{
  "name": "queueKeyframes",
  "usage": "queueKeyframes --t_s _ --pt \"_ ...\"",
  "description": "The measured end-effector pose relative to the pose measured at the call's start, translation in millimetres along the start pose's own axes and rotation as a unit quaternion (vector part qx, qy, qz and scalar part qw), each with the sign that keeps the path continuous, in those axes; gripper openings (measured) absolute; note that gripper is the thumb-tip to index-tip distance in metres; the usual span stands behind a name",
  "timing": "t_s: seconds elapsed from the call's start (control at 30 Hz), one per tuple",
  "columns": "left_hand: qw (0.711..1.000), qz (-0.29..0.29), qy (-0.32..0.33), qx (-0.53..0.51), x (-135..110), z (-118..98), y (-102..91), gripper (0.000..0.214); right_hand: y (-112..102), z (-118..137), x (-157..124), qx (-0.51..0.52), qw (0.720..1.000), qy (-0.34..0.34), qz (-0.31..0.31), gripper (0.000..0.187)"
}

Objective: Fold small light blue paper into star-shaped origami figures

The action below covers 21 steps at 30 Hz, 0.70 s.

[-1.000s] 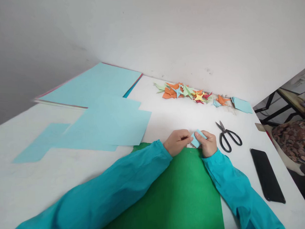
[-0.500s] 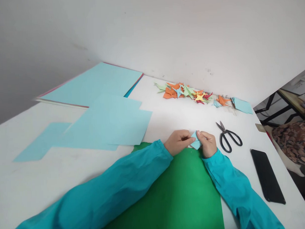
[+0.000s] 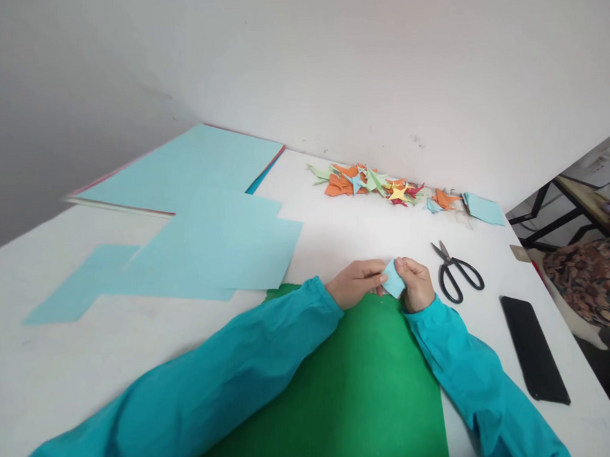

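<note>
Between my two hands is a small light-blue piece of folded paper (image 3: 393, 281), held above the far edge of a green sheet (image 3: 360, 380). My left hand (image 3: 355, 283) pinches its left side between thumb and fingers. On the other side, my right hand (image 3: 416, 284) is closed on its right edge, thumb toward the top corner. Both arms wear teal sleeves. Black-handled scissors (image 3: 457, 271) lie just right of my right hand, their blades a little apart. The fingertips behind the paper are hidden.
Large light-blue sheets (image 3: 210, 248) overlap on the left of the white table (image 3: 50, 371), by a paper stack (image 3: 192, 159). Folded paper figures (image 3: 376, 181) line the wall, with small blue squares (image 3: 484, 209) at their right. A black phone-like slab (image 3: 534, 349) lies near the right edge.
The folded paper has turned slightly in my fingers and shows a flatter, broader face. My left fingers have straightened a little along it. Everything else on the table stays put.
</note>
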<state>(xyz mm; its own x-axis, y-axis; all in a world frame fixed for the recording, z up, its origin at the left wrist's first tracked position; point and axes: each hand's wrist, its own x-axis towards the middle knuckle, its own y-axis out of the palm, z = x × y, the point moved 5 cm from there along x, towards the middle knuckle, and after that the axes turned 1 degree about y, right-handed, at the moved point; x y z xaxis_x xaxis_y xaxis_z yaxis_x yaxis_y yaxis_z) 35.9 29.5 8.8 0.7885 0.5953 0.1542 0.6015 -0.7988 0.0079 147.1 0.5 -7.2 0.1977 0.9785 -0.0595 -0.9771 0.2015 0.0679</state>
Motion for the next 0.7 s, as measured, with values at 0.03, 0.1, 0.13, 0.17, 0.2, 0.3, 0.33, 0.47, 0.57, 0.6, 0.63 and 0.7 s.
queueKeyframes --t_s 0.03,0.1,0.13,0.17,0.2,0.3,0.33,0.47,0.57,0.6,0.63,0.7 --pt "1.0 -0.008 -0.009 -0.013 0.0 1.3 -0.6 0.027 -1.7 -1.2 1.0 0.01 1.0 -0.001 -0.015 0.04" --pt "0.998 -0.042 -0.028 -0.035 0.0 4.5 -3.7 0.027 -4.7 -3.4 2.5 0.027 0.999 -0.001 -0.036 0.037" --pt "0.996 -0.066 -0.036 -0.044 -0.1 6.0 -6.1 0.027 -5.5 -4.2 2.9 0.035 0.999 0.001 -0.037 0.036" --pt "0.993 -0.093 -0.043 -0.053 -0.4 7.1 -8.8 0.027 -5.5 -4.6 3.1 0.042 0.999 0.003 -0.031 0.035" --pt "0.99 -0.122 -0.046 -0.061 -0.7 7.9 -11.7 0.027 -4.7 -4.4 3.0 0.044 0.999 0.004 -0.015 0.035" --pt "0.976 -0.195 -0.044 -0.086 -2.0 7.7 -18.6 0.027 0.7 -1.6 0.5 0.024 0.998 0.005 0.054 0.033" --pt "0.973 -0.208 -0.043 -0.091 -2.3 7.1 -19.7 0.027 2.9 -0.3 -0.9 0.008 0.997 0.006 0.076 0.031" --pt "0.979 -0.183 -0.041 -0.082 -2.2 3.7 -16.5 0.027 11.1 4.6 -5.3 -0.052 0.99 0.003 0.133 0.027" --pt "0.985 -0.162 -0.019 -0.054 -2.6 0.2 -13.6 0.027 14.0 6.9 -5.9 -0.074 0.987 0.001 0.141 0.028" --pt "0.985 -0.163 -0.014 -0.047 -3.0 -0.4 -13.5 0.027 14.4 7.1 -5.7 -0.077 0.987 0.003 0.143 0.028" --pt "0.985 -0.167 -0.011 -0.041 -3.4 -0.5 -13.6 0.027 14.6 7.1 -5.5 -0.075 0.987 0.006 0.144 0.027" --pt "0.983 -0.178 -0.013 -0.032 -4.0 0.1 -14.3 0.028 14.3 6.8 -5.1 -0.067 0.987 0.011 0.144 0.025"
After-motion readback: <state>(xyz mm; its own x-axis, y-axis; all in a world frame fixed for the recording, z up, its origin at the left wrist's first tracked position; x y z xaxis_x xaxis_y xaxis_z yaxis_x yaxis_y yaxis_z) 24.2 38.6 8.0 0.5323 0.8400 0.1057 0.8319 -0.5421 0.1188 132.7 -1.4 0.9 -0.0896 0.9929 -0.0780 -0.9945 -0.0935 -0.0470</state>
